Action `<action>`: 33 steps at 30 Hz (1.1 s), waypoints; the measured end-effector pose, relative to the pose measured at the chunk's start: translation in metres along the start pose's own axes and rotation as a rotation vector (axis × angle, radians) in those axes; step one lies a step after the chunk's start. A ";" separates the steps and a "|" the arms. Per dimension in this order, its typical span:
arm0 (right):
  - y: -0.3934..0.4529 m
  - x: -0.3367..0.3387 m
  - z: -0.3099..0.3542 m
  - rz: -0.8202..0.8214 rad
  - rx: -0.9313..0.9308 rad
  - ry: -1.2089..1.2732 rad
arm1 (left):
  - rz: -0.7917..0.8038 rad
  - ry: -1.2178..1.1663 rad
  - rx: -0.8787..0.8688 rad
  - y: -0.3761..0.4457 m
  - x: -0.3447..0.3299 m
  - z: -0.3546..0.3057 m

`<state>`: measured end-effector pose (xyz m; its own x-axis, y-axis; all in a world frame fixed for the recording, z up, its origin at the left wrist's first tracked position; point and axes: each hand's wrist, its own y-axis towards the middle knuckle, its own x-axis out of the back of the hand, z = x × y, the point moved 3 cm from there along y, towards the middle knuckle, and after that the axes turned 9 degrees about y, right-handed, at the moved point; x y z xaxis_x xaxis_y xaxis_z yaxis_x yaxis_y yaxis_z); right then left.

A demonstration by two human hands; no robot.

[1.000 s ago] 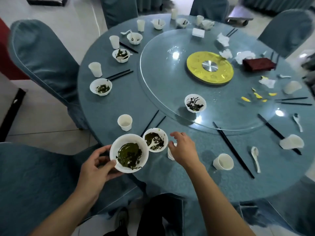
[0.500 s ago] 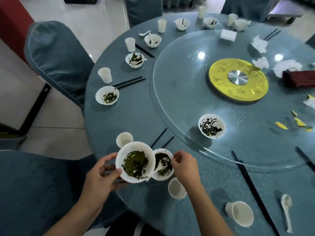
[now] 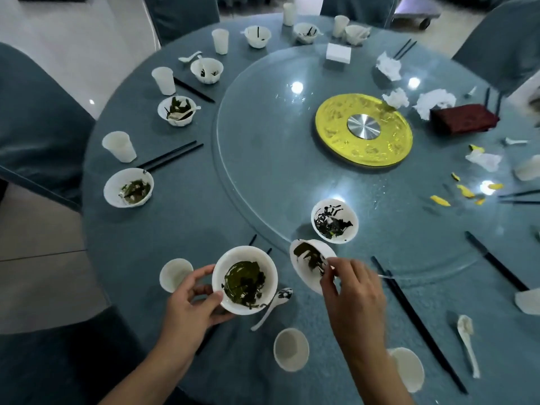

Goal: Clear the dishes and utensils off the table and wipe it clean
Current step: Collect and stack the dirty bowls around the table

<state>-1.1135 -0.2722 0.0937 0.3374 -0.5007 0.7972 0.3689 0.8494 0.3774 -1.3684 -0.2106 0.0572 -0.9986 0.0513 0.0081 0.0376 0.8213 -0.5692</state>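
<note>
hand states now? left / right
Left hand: grips the bowl of greens.
Right hand: pinches the rim of the tilted bowl.

From my seat, the near rim of the tilted white bowl (image 3: pixel 309 258) disappears behind my right hand (image 3: pixel 355 296), so I can't tell how the fingers grip it. My left hand (image 3: pixel 191 309) covers the underside of the white bowl of green leftovers (image 3: pixel 245 280). At three o'clock, a white crumpled object (image 3: pixel 529 301) is cut by the frame edge. At one o'clock, the grey wheeled cart (image 3: pixel 418 13) is blurred and cropped.
</note>
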 end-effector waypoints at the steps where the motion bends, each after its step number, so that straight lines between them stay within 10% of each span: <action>1: 0.006 0.007 0.001 -0.034 -0.031 0.032 | 0.005 -0.009 0.005 0.005 -0.005 0.000; 11: 0.055 -0.032 -0.013 -0.163 -0.825 0.810 | 0.073 -0.075 0.065 0.081 -0.069 -0.012; 24: 0.072 -0.084 -0.016 0.041 -0.838 0.715 | 0.098 -0.187 0.155 0.113 -0.097 -0.022; 33: 0.064 -0.066 -0.095 -0.133 -0.959 0.357 | 0.080 -0.011 0.083 0.116 -0.100 -0.019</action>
<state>-1.0302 -0.2009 0.0210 0.4230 -0.7344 0.5307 0.9050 0.3718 -0.2067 -1.2636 -0.1097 0.0064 -0.9930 0.1078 -0.0489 0.1143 0.7651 -0.6337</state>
